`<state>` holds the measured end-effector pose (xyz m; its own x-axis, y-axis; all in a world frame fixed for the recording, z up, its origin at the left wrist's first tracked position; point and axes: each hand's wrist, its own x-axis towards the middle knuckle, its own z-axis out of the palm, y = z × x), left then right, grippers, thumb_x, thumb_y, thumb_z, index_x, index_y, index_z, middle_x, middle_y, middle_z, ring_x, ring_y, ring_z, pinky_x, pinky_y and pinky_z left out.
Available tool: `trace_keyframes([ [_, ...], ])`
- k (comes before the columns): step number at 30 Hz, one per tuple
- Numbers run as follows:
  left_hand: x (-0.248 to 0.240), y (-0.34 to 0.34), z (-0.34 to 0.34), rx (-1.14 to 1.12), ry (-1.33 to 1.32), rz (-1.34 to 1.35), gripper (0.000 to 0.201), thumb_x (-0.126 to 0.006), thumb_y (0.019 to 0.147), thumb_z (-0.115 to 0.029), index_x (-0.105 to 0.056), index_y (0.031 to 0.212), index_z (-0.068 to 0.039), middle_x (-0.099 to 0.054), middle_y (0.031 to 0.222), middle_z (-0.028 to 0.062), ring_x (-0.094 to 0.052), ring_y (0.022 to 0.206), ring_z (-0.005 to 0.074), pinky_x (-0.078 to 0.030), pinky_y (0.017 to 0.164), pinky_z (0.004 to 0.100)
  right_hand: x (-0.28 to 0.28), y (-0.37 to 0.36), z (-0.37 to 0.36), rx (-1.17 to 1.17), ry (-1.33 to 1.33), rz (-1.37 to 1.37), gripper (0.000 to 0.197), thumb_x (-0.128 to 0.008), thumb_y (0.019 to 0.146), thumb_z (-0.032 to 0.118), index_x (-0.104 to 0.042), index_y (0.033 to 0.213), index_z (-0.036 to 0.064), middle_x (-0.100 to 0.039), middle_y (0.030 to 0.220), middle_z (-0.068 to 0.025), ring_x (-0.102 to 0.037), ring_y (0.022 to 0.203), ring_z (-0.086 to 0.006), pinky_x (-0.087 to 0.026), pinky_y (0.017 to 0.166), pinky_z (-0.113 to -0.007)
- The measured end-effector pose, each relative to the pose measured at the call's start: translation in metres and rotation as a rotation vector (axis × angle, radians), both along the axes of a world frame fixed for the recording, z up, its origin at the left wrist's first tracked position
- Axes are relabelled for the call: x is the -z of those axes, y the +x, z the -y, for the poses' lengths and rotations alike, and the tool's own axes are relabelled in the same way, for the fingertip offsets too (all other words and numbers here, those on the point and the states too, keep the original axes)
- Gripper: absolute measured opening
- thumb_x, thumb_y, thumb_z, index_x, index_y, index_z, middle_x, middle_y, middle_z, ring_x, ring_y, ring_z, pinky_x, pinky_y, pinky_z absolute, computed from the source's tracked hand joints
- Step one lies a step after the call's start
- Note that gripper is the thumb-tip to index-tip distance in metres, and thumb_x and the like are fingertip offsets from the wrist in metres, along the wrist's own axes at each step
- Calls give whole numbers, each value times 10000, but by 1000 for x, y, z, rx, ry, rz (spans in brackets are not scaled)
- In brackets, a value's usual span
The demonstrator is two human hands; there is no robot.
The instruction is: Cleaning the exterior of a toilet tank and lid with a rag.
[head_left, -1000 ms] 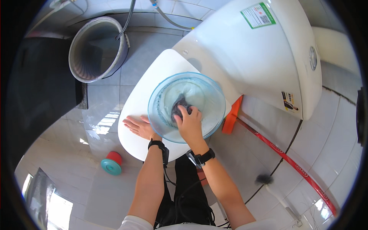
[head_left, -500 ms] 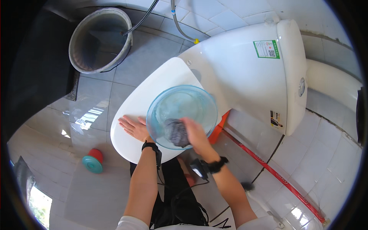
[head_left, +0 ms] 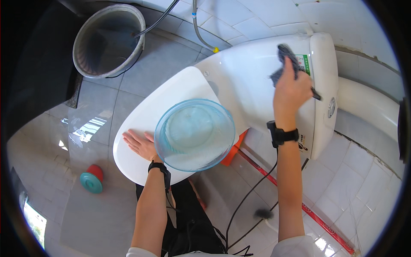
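Observation:
My right hand grips a dark grey cloth against the white toilet tank, near its green-edged label. Part of the cloth sticks out on both sides of the hand. My left hand lies flat on the closed toilet lid, fingers spread, holding nothing. Close beside it, a clear blue basin of water rests on the lid. Each wrist wears a black band, and a cable runs down from the right one.
A large grey bucket of water stands at the far left with a hose in it. A red and teal plunger-like cup sits on the left floor. Behind the lid is something orange; a red pole lies along the right floor.
My right hand has lifted the cloth out of the basin and carried it up and right onto the tank. My left hand stays on the lid; the view has shifted slightly.

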<state>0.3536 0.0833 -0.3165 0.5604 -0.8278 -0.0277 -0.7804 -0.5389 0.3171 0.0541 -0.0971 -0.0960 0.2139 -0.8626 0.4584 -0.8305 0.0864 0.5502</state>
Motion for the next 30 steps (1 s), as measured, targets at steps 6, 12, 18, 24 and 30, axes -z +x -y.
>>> trace_keyframes([
  [6, 2, -8, 2, 17, -3, -23, 605, -383, 889, -329, -208, 1392, -43, -136, 1460, 177, -128, 1349, 331, -123, 1095, 431, 100, -18, -28, -63, 416, -85, 374, -518, 758, 126, -581, 1123, 176, -461, 849, -24, -475, 801, -177, -437, 608, -248],
  [12, -3, -2, 2, 19, 9, -16, 608, -385, 885, -326, -205, 1394, -47, -128, 1462, 178, -119, 1352, 329, -117, 1094, 434, 71, -25, -62, 15, 389, -5, 339, -554, 762, 119, -606, 1091, 182, -468, 817, -45, -494, 753, -204, -441, 568, -302],
  [18, -1, 1, -2, 26, -2, 1, 604, -369, 888, -334, -206, 1394, -46, -136, 1461, 178, -126, 1351, 328, -115, 1094, 436, 4, 7, 6, 86, 19, -34, 383, -553, 778, 106, -583, 1138, 232, -476, 823, -28, -474, 731, -216, -382, 537, -326],
  [24, 2, -10, 0, 16, -2, -35, 613, -373, 887, -345, -206, 1394, -44, -137, 1461, 179, -131, 1350, 328, -115, 1095, 429, 99, -13, -8, -90, 357, -146, 341, -518, 760, 159, -586, 1095, 161, -478, 887, 15, -486, 870, -146, -407, 639, -242],
  [30, 0, -3, -1, 30, 3, -13, 622, -380, 885, -353, -205, 1393, -41, -135, 1461, 181, -128, 1352, 327, -118, 1093, 430, 79, -32, -78, 0, 489, -111, 340, -524, 761, 158, -598, 1090, 201, -482, 860, 15, -489, 853, -141, -402, 647, -227],
])
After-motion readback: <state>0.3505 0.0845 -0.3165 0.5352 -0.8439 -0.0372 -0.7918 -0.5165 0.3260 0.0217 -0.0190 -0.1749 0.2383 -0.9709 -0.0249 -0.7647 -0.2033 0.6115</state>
